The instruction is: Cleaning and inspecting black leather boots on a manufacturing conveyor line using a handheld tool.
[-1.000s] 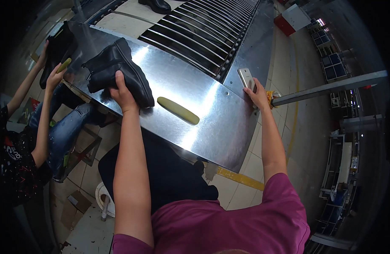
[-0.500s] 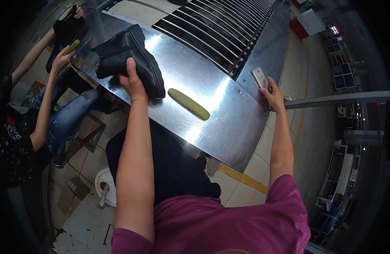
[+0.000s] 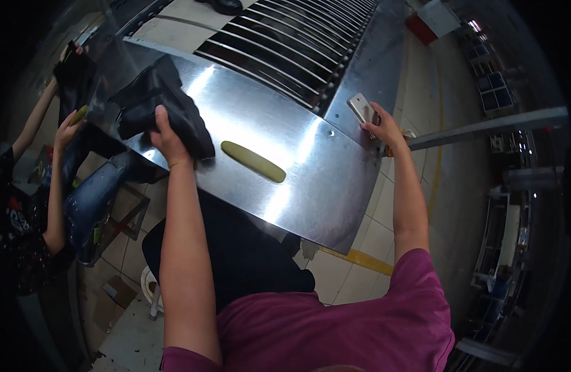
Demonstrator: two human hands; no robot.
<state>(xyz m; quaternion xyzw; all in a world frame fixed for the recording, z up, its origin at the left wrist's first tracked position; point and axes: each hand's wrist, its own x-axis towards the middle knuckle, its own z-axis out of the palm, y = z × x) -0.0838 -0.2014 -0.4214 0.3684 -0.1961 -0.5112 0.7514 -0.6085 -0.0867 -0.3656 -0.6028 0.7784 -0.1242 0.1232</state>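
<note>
My left hand (image 3: 169, 139) is closed around a black leather ankle boot (image 3: 164, 105), thumb on top, holding it lying on its side at the left part of a shiny metal table (image 3: 301, 201). Right of the boot lies a long olive-green block with rounded ends (image 3: 253, 161), touched by neither hand. At the table's far right edge, my right hand (image 3: 386, 129) grips a light-coloured smartphone (image 3: 362, 108) between thumb and fingers.
Behind the table runs a rack of metal rollers (image 3: 285, 46), with a dark shoe (image 3: 225, 5) past it. At left, a co-worker holds a black boot (image 3: 75, 77) and a similar green piece (image 3: 79, 115). A metal bar (image 3: 484, 129) stretches out at right.
The whole view has shifted, so the table and rollers sit further left. The boot and phone stay in my hands. The co-worker's boot and hands appear lower and further left.
</note>
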